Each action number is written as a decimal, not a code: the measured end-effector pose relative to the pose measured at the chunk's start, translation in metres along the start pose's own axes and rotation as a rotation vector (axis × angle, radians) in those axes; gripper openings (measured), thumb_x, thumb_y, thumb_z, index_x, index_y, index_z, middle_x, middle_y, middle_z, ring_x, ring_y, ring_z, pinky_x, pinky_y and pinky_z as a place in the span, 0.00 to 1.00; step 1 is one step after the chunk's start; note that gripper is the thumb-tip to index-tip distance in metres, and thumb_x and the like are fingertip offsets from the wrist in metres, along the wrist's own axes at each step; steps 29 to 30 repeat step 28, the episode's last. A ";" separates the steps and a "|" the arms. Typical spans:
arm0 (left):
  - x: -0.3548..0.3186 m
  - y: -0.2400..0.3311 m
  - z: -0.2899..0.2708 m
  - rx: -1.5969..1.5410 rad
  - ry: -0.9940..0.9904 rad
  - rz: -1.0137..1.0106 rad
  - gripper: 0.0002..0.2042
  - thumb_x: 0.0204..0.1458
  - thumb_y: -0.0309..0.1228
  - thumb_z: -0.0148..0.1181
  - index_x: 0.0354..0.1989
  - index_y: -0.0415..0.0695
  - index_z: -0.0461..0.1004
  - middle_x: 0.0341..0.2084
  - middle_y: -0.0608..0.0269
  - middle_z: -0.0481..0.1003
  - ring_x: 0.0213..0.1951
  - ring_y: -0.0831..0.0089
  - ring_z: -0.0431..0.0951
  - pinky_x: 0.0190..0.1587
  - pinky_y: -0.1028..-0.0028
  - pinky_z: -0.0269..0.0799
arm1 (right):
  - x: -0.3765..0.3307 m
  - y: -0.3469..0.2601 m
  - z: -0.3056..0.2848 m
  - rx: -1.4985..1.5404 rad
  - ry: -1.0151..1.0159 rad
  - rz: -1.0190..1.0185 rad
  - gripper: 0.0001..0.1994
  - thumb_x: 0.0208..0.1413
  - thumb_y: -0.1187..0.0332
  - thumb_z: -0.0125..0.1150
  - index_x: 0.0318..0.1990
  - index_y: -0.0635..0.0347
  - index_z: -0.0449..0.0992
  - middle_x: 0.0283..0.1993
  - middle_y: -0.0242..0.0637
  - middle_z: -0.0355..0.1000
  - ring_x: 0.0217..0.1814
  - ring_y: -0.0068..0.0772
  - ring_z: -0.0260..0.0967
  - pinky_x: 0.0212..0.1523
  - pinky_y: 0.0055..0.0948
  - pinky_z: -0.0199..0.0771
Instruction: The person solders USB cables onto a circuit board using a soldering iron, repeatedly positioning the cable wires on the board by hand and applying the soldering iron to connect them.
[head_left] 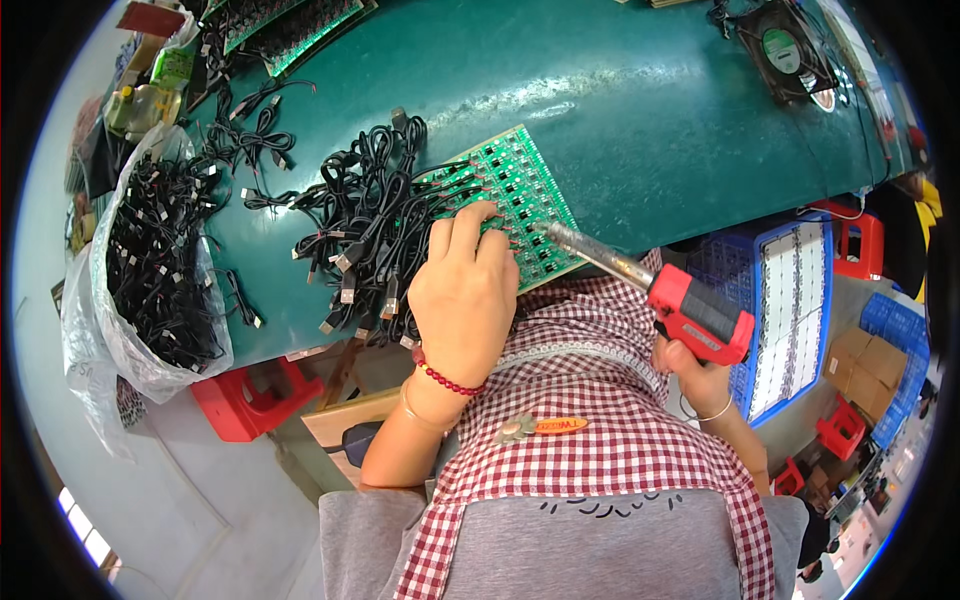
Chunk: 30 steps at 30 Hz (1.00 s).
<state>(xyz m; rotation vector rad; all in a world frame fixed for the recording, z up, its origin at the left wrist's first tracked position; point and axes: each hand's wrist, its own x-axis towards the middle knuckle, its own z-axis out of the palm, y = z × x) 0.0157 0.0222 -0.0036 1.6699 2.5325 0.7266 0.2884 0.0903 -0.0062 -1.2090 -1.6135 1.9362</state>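
A green circuit board point(545, 190) lies at the near edge of the table, with rows of small parts on it. Black USB cables point(375, 200) are bunched along its left side, several with their wire ends on the board. My left hand point(465, 290) rests over the board's near left part, fingers bent down and closed; what they pinch is hidden beneath them. In my right hand point(695, 370) is a red and black soldering gun point(695, 310), gripped by its handle. Its metal barrel points left, the tip at the board close to my left fingertips.
A clear plastic bag point(100, 285) full of black cables stands at the table's left edge. More circuit boards point(300, 35) are stacked far left, and a fan point(785, 50) sits far right. Right of me is a blue crate point(825, 300) with white pieces; red stools point(250, 400) stand below.
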 end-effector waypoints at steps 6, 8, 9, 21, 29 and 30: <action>0.001 0.001 0.000 -0.004 -0.020 -0.010 0.03 0.42 0.23 0.60 0.24 0.42 0.72 0.40 0.66 0.73 0.37 0.67 0.74 0.33 0.71 0.72 | -0.007 0.005 0.005 -0.083 0.013 0.065 0.14 0.51 0.67 0.67 0.43 0.62 0.76 0.37 0.31 0.73 0.38 0.24 0.69 0.41 0.27 0.70; 0.000 0.000 0.000 -0.004 -0.019 -0.016 0.02 0.42 0.23 0.59 0.24 0.42 0.72 0.40 0.66 0.73 0.37 0.66 0.74 0.33 0.70 0.72 | -0.006 0.005 0.007 -0.102 0.010 0.058 0.13 0.51 0.67 0.67 0.42 0.62 0.76 0.37 0.32 0.74 0.37 0.24 0.70 0.41 0.27 0.70; 0.000 0.000 0.001 -0.003 -0.018 -0.019 0.02 0.42 0.23 0.59 0.24 0.41 0.72 0.40 0.66 0.73 0.37 0.66 0.74 0.33 0.70 0.72 | -0.005 0.005 0.008 -0.147 0.002 0.019 0.13 0.50 0.68 0.67 0.42 0.62 0.75 0.37 0.33 0.73 0.37 0.27 0.70 0.41 0.28 0.70; -0.001 0.002 0.003 0.012 -0.005 -0.038 0.03 0.42 0.23 0.59 0.23 0.41 0.71 0.40 0.67 0.73 0.37 0.67 0.73 0.31 0.70 0.72 | -0.013 0.015 0.002 -0.210 0.000 -0.034 0.12 0.49 0.70 0.66 0.41 0.63 0.75 0.37 0.36 0.72 0.37 0.32 0.70 0.40 0.30 0.70; -0.001 0.002 0.002 0.012 -0.012 -0.028 0.02 0.42 0.23 0.59 0.23 0.41 0.72 0.41 0.66 0.73 0.37 0.67 0.73 0.31 0.71 0.72 | -0.016 0.017 -0.003 -0.110 -0.013 0.043 0.14 0.52 0.68 0.64 0.46 0.62 0.75 0.41 0.37 0.73 0.42 0.30 0.71 0.45 0.29 0.70; -0.001 0.002 0.002 0.012 -0.012 -0.028 0.02 0.42 0.23 0.59 0.23 0.41 0.72 0.41 0.66 0.73 0.37 0.67 0.73 0.31 0.71 0.72 | -0.016 0.017 -0.003 -0.110 -0.013 0.043 0.14 0.52 0.68 0.64 0.46 0.62 0.75 0.41 0.37 0.73 0.42 0.30 0.71 0.45 0.29 0.70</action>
